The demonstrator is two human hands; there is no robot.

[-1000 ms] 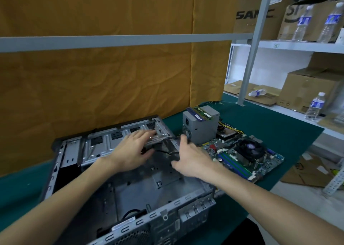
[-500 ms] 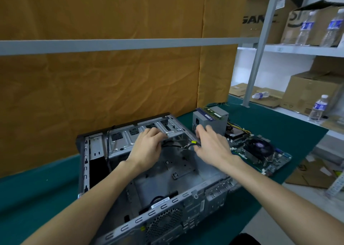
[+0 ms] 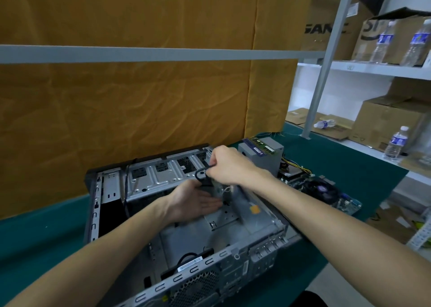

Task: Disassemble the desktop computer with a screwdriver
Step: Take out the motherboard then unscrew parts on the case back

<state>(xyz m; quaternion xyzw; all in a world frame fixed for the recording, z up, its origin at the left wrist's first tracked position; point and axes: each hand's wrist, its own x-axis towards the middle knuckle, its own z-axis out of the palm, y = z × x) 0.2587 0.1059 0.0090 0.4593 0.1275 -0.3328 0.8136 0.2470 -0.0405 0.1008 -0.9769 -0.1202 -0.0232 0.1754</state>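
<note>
1. The computer case (image 3: 149,215) lies on its side on the green table (image 3: 42,234), open side up, with its perforated rear panel nearest the camera.
2. The right hand (image 3: 229,165) is curled over the far end of the case interior and pinches a black cable (image 3: 202,175), which loops up from beneath the fingers.
3. The left hand (image 3: 194,201) sits just below the right, palm turned up and fingers fairly straight, beneath the cable loop; whether it actually grips the cable cannot be told.
4. A grey power supply (image 3: 261,154) stands on the table just beyond the case's far right corner, with a memory stick (image 3: 263,144) lying on top of it.
5. A motherboard (image 3: 326,192) with a black cooler fan lies flat on the table to the right of the case, near the power supply.
6. Behind the table hangs an orange cloth (image 3: 140,96); to the right, white shelving (image 3: 373,70) carries cardboard boxes and water bottles (image 3: 396,143).
7. No screwdriver shows in the view.
</note>
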